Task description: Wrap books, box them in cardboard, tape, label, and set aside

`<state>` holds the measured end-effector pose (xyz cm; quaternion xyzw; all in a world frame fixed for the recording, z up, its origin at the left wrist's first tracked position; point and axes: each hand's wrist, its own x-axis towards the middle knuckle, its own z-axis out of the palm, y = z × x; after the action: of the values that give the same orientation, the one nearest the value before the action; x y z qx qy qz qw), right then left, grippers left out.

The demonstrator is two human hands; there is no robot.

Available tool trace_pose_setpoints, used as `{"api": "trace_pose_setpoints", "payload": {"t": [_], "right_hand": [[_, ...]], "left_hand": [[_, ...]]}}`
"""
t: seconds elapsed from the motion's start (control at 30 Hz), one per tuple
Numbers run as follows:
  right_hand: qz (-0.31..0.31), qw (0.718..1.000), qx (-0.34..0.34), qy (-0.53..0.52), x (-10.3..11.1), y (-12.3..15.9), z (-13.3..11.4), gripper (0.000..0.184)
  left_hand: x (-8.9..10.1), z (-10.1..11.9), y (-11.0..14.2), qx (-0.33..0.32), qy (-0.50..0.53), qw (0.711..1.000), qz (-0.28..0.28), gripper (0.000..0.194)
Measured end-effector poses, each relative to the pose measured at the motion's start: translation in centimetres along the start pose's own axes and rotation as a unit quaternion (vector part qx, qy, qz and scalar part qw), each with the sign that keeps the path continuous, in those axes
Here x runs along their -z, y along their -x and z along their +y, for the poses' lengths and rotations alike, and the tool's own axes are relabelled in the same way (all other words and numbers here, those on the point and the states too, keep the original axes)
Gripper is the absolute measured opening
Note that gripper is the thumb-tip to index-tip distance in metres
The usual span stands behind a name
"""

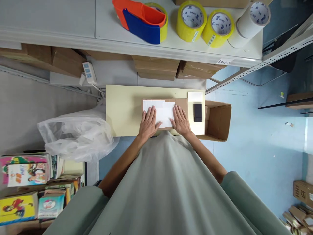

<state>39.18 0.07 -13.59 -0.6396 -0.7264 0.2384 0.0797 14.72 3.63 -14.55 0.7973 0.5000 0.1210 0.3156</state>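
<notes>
A cardboard box [181,101] lies flat on the pale yellow table [123,112] in front of me. On its upper face is a white paper label [164,114]. My left hand [148,123] rests flat over the label's left side, fingers stretched out and thumb pointing inward. Over the right edge of the label and the cardboard beside it, my right hand [181,121] lies flat too, with its fingers extended. Neither hand grips anything. The print on the label is too small to read.
A dark phone-like object [198,112] and white papers [195,96] lie at the table's right end, beside an open carton [220,120]. Above, a shelf [73,37] holds a tape dispenser [141,24] and tape rolls [192,24]. A plastic bag [80,132] and books [26,173] are left.
</notes>
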Motion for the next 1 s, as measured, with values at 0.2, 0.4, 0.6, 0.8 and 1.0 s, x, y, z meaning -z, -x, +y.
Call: {"api": "trace_pose_setpoints", "payload": {"t": [0.2, 0.4, 0.6, 0.8, 1.0], "right_hand": [[0.006, 0.999, 0.009, 0.041, -1.5, 0.1, 0.1, 0.08], [-0.021, 0.997, 0.061, 0.035, -2.9, -0.1, -1.9, 0.076], [0.04, 0.998, -0.033, -0.045, -1.6, 2.7, 1.1, 0.071], [0.144, 0.907, -0.253, -0.305, -3.1, 6.7, 4.5, 0.107], [0.171, 0.763, -0.334, -0.526, -6.3, 9.3, 1.5, 0.106]], "left_hand": [[-0.4, 1.0, -0.2, -0.005, -0.125, 0.991, -0.038, 0.086], [-0.8, 1.9, -0.5, -0.067, -0.138, 0.985, -0.075, 0.079], [1.0, -1.6, 3.3, -0.069, -0.113, 0.988, -0.084, 0.085], [0.2, -6.6, 8.0, 0.095, -0.014, 0.995, -0.009, 0.097], [-3.6, -8.8, 9.6, 0.183, 0.177, 0.967, -0.031, 0.095]]}}
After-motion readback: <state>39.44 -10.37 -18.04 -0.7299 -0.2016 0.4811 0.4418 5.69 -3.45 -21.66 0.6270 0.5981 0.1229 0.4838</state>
